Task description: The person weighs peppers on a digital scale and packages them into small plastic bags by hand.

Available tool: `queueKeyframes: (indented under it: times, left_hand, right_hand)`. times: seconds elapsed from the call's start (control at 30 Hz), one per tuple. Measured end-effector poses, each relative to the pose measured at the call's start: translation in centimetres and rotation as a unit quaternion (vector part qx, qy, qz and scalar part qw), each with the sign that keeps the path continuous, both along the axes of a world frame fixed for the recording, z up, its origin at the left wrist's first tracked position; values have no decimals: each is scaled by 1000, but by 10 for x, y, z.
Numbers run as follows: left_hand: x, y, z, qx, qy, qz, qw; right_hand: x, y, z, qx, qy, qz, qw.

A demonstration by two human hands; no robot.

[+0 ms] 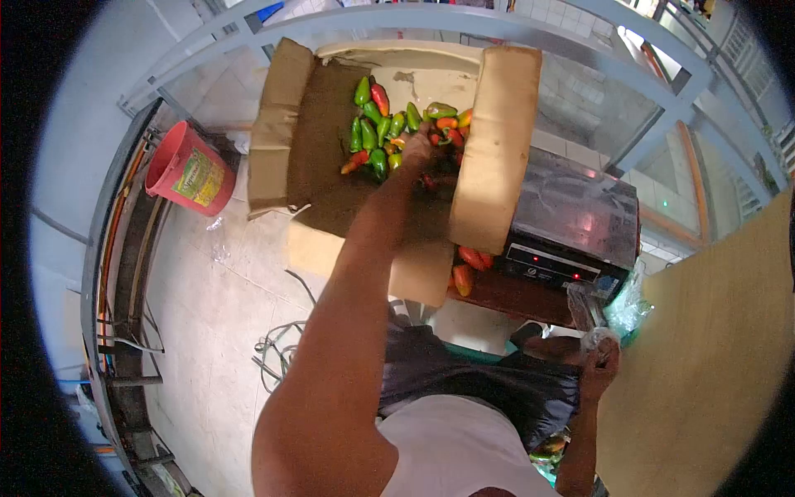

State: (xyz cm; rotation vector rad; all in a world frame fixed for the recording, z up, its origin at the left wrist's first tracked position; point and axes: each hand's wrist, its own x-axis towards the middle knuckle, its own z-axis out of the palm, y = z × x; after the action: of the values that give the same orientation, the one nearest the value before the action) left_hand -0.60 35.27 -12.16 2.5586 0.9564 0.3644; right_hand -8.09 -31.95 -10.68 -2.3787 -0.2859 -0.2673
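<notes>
An open cardboard box [331, 199] holds green peppers [368, 132], with several red and orange peppers [454, 132] at its right side. My left arm stretches into the box, and my left hand [420, 147] is down among the peppers. Its fingers are small and partly hidden, so their grip is unclear. Low on the right, the fingers of my right hand [602, 369] are closed around the gathered part of a clear plastic bag [598, 338]. Red peppers [464, 277] lie just outside the box's front right corner.
A black electrical device [571, 224] with red lights stands right of the box. A pink bucket [192, 170] with a yellow label is at the left. A coiled cable [277, 356] lies on the tiled floor. A wooden panel [704, 348] borders the right side.
</notes>
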Motion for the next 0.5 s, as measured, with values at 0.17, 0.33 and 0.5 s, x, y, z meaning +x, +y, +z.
queueKeyframes:
  times: [0.17,0.33,0.5]
  left_hand:
    - [-24,13,-6,-163,-159,-64,972]
    - [-66,-11,80,-394,-104,98,908]
    - [-119,-51,212,-438,-274,83,852]
  right_hand:
    - [2,8,19,14,-7,40,999]
    - [-2,-4,10,4,-32,61,998]
    - [-2,-6,1,15,-48,34,998]
